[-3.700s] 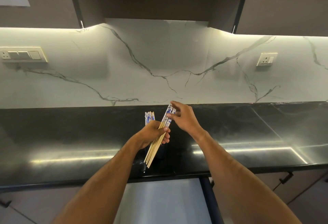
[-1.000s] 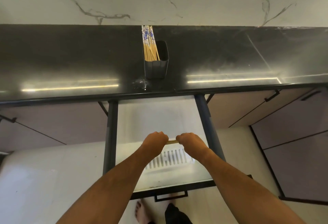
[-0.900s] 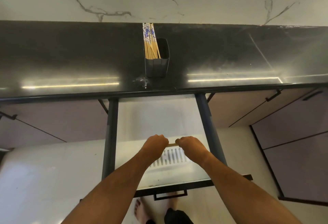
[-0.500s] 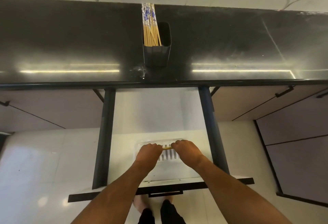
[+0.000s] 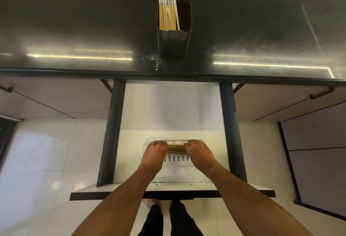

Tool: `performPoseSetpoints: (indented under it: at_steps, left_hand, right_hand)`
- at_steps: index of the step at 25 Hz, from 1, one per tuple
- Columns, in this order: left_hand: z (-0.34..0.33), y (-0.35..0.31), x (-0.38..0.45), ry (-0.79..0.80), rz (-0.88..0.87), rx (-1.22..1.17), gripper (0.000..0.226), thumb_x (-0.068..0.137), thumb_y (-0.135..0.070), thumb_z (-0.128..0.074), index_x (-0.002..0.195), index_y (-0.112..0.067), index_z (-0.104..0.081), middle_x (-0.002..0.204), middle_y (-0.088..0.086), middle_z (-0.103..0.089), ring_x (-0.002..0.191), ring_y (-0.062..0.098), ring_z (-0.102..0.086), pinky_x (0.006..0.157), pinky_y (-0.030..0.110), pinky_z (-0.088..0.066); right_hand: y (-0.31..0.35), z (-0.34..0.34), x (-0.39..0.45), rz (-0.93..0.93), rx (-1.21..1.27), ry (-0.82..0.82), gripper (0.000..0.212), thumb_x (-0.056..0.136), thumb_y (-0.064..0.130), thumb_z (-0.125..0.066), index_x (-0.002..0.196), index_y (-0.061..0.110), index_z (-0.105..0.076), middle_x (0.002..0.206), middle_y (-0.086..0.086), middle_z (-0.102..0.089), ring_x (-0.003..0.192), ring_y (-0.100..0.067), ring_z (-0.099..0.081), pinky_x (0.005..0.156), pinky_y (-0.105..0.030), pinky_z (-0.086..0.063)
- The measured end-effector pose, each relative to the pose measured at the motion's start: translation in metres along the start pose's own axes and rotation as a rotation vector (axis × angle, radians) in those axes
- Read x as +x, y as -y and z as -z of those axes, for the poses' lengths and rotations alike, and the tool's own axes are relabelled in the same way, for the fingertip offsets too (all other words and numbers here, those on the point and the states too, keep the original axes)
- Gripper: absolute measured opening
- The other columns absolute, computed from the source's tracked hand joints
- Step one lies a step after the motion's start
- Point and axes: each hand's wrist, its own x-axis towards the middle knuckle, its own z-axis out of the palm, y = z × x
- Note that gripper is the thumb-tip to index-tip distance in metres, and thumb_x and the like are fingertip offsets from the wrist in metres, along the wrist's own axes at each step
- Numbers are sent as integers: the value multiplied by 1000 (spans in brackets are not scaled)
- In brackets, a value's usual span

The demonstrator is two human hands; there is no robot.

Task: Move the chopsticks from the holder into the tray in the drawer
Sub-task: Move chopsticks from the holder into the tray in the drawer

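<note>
Two hands, left hand (image 5: 153, 155) and right hand (image 5: 198, 153), are gripping one chopstick bundle (image 5: 176, 149) in one tray (image 5: 176, 160); bundle count is staying uncountable, ends hidden.

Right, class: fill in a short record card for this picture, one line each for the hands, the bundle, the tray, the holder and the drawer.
left hand: grips one end of the bundle
right hand: grips the other end
bundle of chopsticks: lying crosswise, at the far side of the tray
tray: white, slotted, on the drawer floor
holder: dark, upright on the counter, more chopsticks standing in it
drawer: pulled open
</note>
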Motion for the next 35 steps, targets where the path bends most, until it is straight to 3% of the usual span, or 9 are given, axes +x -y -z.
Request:
performPoseSetpoints:
  at_steps: [10, 16, 19, 22, 35]
  left_hand:
    - [-5, 2, -6, 16, 41, -42, 41, 87, -10, -71, 127, -13, -60, 124, 7, -66, 111, 22, -63, 92, 31, -53]
    - [-9, 0, -2, 26, 58, -21, 45, 86, 0, -67, 128, -9, -58, 126, 10, -61, 113, 23, -59, 88, 31, -55]
    - [-11, -1, -2, 20, 69, -44, 42, 89, 1, -63, 130, -9, -56, 127, 11, -60, 114, 24, -59, 89, 32, -55]
    - [-13, -1, -2, 0, 73, -65, 42, 92, -1, -63, 132, -9, -55, 129, 11, -60, 113, 24, -60, 90, 33, -55]
    - [-14, 0, 0, -42, 86, -62, 47, 87, -4, -70, 131, -12, -55, 128, 9, -61, 113, 23, -60, 89, 32, -54]
  right_hand:
    - [7, -4, 4, 48, -45, 45, 37, 95, 30, -66, 124, 8, -60, 124, -12, -66, 112, -28, -63, 97, -40, -53]
    - [10, 1, 5, 94, -147, 69, 26, 90, 6, -61, 116, 5, -64, 115, -16, -68, 103, -32, -66, 88, -41, -56]
    - [11, 2, 6, 119, -163, 79, 22, 95, 6, -55, 115, 4, -63, 114, -17, -68, 102, -32, -66, 83, -42, -57]
    - [12, 3, 6, 140, -181, 110, 24, 92, 5, -62, 116, 2, -63, 114, -18, -67, 102, -34, -66, 80, -45, -60]
    - [-5, 2, 7, 196, -261, 102, 22, 93, 4, -63, 114, -1, -67, 110, -20, -69, 98, -34, -68, 77, -44, -60]
